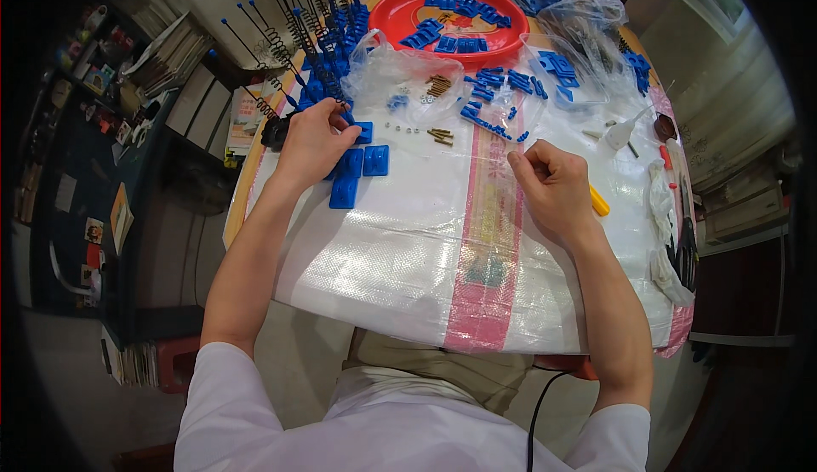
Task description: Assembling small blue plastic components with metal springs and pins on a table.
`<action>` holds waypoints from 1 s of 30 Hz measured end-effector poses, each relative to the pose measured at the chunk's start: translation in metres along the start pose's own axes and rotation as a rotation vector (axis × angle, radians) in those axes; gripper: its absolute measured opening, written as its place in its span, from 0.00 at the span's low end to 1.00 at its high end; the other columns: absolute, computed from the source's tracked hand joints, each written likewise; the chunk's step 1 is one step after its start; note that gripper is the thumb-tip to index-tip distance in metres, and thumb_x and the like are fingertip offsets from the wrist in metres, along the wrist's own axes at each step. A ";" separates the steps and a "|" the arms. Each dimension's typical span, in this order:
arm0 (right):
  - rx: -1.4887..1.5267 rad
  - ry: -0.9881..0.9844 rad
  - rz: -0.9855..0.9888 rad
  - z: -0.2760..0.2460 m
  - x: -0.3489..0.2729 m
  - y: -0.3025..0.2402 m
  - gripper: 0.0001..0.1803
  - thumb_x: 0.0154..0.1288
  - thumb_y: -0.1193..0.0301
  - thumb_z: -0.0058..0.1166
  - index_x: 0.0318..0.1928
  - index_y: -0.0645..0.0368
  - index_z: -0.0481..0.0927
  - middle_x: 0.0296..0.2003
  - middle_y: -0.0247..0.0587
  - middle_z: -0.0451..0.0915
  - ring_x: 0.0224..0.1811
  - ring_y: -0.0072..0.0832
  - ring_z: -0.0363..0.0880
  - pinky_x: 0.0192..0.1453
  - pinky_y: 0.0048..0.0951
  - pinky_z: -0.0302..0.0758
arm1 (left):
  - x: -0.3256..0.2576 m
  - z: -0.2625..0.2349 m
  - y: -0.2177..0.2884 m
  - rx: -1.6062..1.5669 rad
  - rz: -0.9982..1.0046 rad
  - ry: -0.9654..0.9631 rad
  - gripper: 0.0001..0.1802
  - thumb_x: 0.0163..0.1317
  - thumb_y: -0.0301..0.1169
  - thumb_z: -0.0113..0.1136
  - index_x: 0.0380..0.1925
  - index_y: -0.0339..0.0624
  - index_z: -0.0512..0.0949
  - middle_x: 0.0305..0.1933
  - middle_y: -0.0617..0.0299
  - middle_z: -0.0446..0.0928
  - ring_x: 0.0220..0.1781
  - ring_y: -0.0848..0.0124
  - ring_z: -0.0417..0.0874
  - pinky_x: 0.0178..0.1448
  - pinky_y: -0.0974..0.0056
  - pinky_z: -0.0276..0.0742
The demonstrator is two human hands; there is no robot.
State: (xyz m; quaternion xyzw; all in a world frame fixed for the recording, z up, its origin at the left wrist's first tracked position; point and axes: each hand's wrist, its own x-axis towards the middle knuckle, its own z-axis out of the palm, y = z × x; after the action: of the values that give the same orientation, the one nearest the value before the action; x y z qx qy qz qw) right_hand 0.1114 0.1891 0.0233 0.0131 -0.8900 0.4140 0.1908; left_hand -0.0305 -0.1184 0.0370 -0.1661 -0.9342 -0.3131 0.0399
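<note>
My left hand reaches to the far left of the table, its thumb and fingers closed around a slim blue plastic piece. Just beyond it stands a cluster of blue plastic bases carrying upright black springs and thin rods with blue tips. Several flat blue plastic blocks lie beside and below that hand. My right hand is over the right half of the table with its fingers curled together. Whatever they may hold is too small to make out. A yellow handle lies beside its wrist.
At the back, a red round tray holds blue blocks. Brass pins, small nuts, a clear tray of small blue parts and a white-tipped glue bottle lie mid-table. Plastic bags crowd the back right; black-handled scissors lie at the right edge.
</note>
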 end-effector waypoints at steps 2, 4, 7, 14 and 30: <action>-0.007 0.000 -0.002 0.000 0.000 -0.001 0.15 0.67 0.68 0.63 0.27 0.65 0.79 0.17 0.41 0.76 0.17 0.20 0.70 0.24 0.27 0.67 | 0.002 0.003 -0.006 -0.018 0.016 0.008 0.19 0.58 0.32 0.68 0.46 0.30 0.82 0.36 0.51 0.85 0.37 0.65 0.86 0.47 0.62 0.81; -0.008 0.005 -0.006 0.000 0.000 -0.001 0.15 0.67 0.67 0.63 0.27 0.65 0.80 0.17 0.41 0.76 0.17 0.21 0.70 0.24 0.27 0.67 | 0.003 0.002 -0.007 0.020 0.020 0.016 0.16 0.58 0.31 0.67 0.42 0.29 0.83 0.35 0.52 0.85 0.37 0.64 0.86 0.47 0.62 0.81; -0.009 0.012 -0.019 0.000 0.000 -0.002 0.15 0.67 0.67 0.63 0.27 0.65 0.80 0.17 0.42 0.77 0.17 0.22 0.70 0.25 0.28 0.68 | 0.001 0.000 0.000 0.022 0.015 0.012 0.15 0.58 0.32 0.67 0.38 0.29 0.83 0.33 0.51 0.84 0.35 0.63 0.86 0.45 0.62 0.80; 0.035 -0.060 0.009 -0.001 -0.002 -0.009 0.12 0.66 0.69 0.64 0.30 0.65 0.80 0.19 0.38 0.75 0.20 0.21 0.68 0.26 0.27 0.66 | -0.004 -0.004 0.046 -0.055 0.249 -0.028 0.15 0.56 0.35 0.66 0.34 0.32 0.83 0.28 0.60 0.82 0.29 0.75 0.80 0.36 0.67 0.75; 0.241 -0.164 -0.161 0.000 -0.003 -0.010 0.12 0.62 0.69 0.67 0.43 0.59 0.82 0.36 0.37 0.83 0.37 0.28 0.82 0.41 0.29 0.75 | -0.011 0.058 0.099 -0.855 0.052 -0.583 0.11 0.63 0.31 0.67 0.39 0.33 0.83 0.32 0.65 0.82 0.32 0.79 0.78 0.38 0.71 0.73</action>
State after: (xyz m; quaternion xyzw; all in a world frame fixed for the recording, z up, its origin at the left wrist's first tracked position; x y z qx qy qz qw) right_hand 0.1163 0.1826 0.0295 0.1407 -0.8427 0.4985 0.1469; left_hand 0.0143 -0.0127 0.0453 -0.2709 -0.6906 -0.6067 -0.2857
